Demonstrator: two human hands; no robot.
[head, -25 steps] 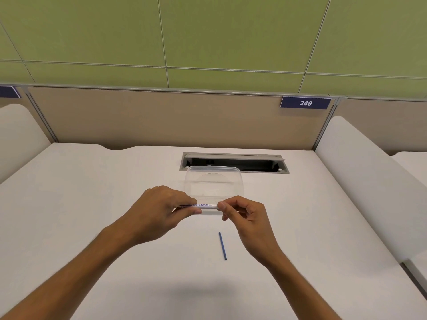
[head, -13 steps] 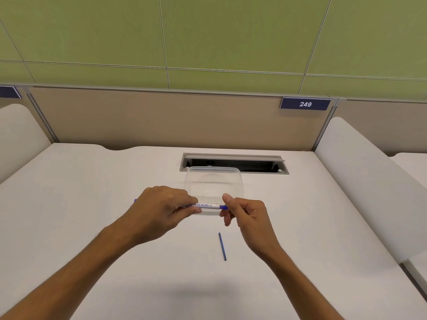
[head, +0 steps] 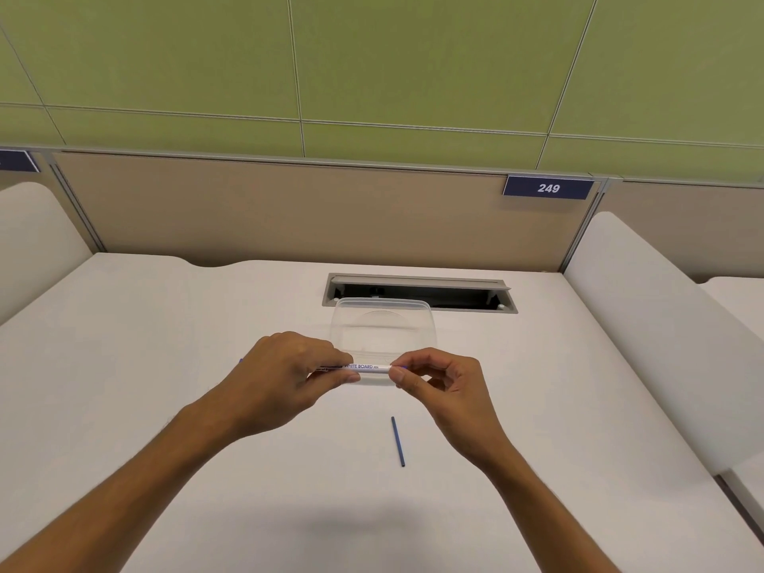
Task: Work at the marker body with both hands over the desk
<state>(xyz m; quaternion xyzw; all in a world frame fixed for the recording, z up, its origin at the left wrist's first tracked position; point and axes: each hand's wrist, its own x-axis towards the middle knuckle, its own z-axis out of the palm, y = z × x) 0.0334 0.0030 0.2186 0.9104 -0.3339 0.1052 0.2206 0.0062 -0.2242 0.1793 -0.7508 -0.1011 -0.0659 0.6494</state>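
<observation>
Both hands, left hand (head: 285, 376) and right hand (head: 444, 386), curl fingers pinching a level whiteboard pen (head: 366, 367).

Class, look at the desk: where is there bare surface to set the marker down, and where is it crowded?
Bare desk stretches left of the left hand, and right of the right hand toward the white side panel. Crowded: the clear container, the cable slot and the thin blue stick in the middle.

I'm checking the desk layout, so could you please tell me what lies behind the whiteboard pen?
Behind the whiteboard pen sits a clear plastic container, apparently empty, with a grey cable slot beyond. The left hand and right hand cover the pen's ends and the container's near corners.
</observation>
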